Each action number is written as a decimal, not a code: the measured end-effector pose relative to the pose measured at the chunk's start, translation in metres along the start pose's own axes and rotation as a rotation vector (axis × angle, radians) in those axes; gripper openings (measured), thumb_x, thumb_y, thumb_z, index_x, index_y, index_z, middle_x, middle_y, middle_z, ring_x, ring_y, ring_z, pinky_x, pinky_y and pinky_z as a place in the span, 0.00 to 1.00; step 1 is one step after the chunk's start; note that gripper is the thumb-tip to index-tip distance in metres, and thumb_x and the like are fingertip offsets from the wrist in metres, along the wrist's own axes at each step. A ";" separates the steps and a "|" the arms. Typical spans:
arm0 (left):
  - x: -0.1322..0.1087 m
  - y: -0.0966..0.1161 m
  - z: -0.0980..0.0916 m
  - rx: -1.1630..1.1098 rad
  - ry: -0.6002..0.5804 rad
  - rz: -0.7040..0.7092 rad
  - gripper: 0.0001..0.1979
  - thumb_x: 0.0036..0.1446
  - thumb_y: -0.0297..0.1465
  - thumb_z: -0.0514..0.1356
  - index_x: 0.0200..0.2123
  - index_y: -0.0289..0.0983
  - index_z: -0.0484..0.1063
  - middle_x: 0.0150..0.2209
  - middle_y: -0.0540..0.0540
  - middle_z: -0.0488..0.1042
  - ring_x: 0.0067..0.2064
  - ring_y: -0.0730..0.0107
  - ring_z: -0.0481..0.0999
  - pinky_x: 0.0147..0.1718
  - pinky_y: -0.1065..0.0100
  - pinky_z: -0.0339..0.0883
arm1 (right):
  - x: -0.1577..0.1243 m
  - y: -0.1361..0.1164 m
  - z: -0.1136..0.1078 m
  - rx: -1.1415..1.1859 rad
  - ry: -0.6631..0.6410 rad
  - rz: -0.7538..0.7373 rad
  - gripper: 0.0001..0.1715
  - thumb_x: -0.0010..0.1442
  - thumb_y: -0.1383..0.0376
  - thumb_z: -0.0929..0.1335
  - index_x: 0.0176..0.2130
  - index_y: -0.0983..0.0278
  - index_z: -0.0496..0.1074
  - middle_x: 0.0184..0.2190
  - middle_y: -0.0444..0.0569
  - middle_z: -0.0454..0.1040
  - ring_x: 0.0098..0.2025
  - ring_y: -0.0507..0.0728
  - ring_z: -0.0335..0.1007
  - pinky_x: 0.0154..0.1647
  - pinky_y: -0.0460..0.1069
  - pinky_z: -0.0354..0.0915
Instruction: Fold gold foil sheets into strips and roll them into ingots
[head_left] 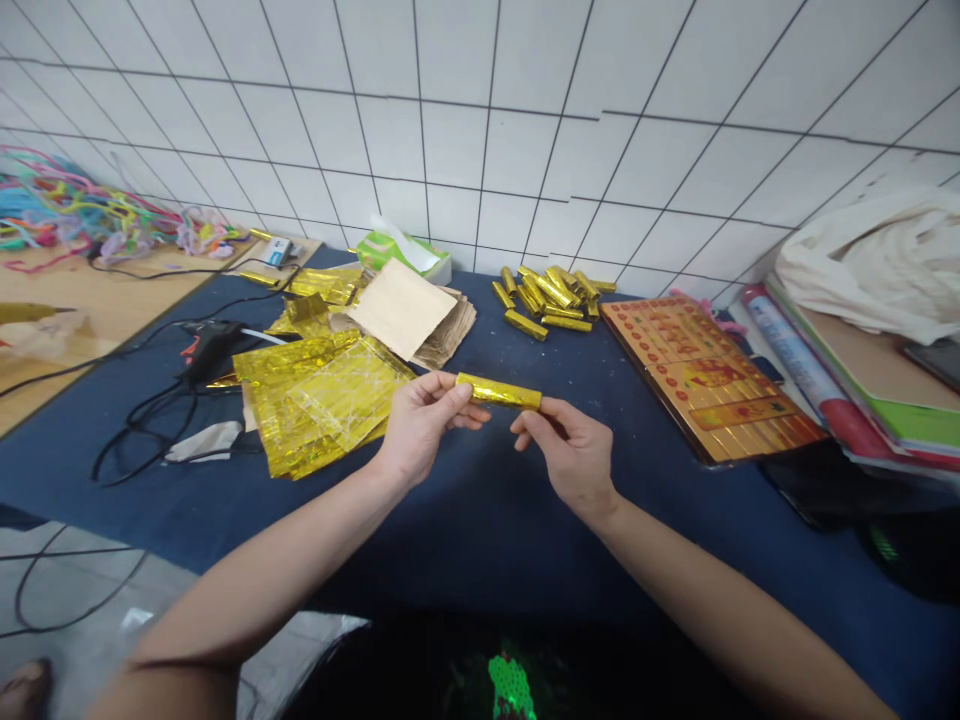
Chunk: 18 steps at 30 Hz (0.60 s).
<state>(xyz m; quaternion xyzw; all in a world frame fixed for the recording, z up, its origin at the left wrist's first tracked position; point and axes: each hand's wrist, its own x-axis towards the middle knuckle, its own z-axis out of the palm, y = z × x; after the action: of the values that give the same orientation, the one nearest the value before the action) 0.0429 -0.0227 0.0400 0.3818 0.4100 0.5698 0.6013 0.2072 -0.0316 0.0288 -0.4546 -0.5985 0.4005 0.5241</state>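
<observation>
I hold a short gold foil roll (499, 393) level above the blue cloth (480, 500), one end in each hand. My left hand (420, 425) pinches its left end with thumb and fingers closed. My right hand (570, 450) pinches its right end the same way. To the left of my hands lies a loose stack of gold foil sheets (319, 395). Farther back sits a pile of finished gold rolls (547, 295).
A stack of brown paper sheets (416, 315) and a green tissue box (401, 255) lie behind the foil. A black glue gun (214, 345) with tangled cords is at the left. A red-and-gold printed pad (709, 375) and books with a white bag (877, 260) crowd the right.
</observation>
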 end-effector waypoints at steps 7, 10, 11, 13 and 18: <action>0.000 -0.004 -0.001 0.109 -0.022 0.053 0.15 0.46 0.37 0.65 0.29 0.33 0.66 0.21 0.49 0.74 0.19 0.72 0.74 0.18 0.74 0.68 | 0.004 0.001 0.001 0.168 0.008 0.186 0.12 0.54 0.59 0.67 0.23 0.64 0.70 0.17 0.43 0.71 0.14 0.48 0.62 0.16 0.45 0.59; 0.001 -0.002 -0.001 0.119 -0.001 0.143 0.17 0.45 0.35 0.65 0.34 0.35 0.63 0.25 0.51 0.74 0.20 0.74 0.74 0.18 0.75 0.67 | 0.008 0.000 0.002 0.297 0.013 0.322 0.14 0.52 0.58 0.68 0.23 0.65 0.69 0.13 0.41 0.69 0.10 0.46 0.56 0.09 0.43 0.50; 0.001 -0.002 -0.001 0.125 0.004 0.187 0.19 0.43 0.33 0.66 0.36 0.36 0.62 0.29 0.51 0.74 0.21 0.75 0.74 0.19 0.75 0.68 | 0.009 0.000 0.001 0.340 0.012 0.364 0.14 0.52 0.58 0.68 0.22 0.65 0.68 0.12 0.40 0.67 0.09 0.46 0.54 0.08 0.42 0.48; 0.001 -0.001 -0.001 0.156 -0.039 0.230 0.22 0.42 0.30 0.67 0.40 0.37 0.63 0.34 0.49 0.74 0.25 0.77 0.75 0.24 0.75 0.70 | 0.011 -0.002 0.001 0.429 -0.007 0.440 0.14 0.51 0.59 0.69 0.21 0.65 0.67 0.09 0.39 0.65 0.08 0.45 0.51 0.09 0.42 0.48; -0.002 -0.001 -0.003 0.234 -0.220 0.160 0.17 0.46 0.30 0.65 0.41 0.34 0.70 0.30 0.48 0.75 0.31 0.73 0.76 0.30 0.74 0.70 | 0.013 -0.006 -0.002 0.618 -0.136 0.621 0.16 0.50 0.59 0.70 0.19 0.65 0.65 0.07 0.36 0.60 0.08 0.43 0.45 0.13 0.43 0.54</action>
<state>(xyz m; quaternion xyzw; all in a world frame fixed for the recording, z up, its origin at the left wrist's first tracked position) 0.0404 -0.0245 0.0381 0.5408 0.3735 0.5188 0.5467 0.2076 -0.0208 0.0384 -0.4074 -0.3189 0.7280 0.4498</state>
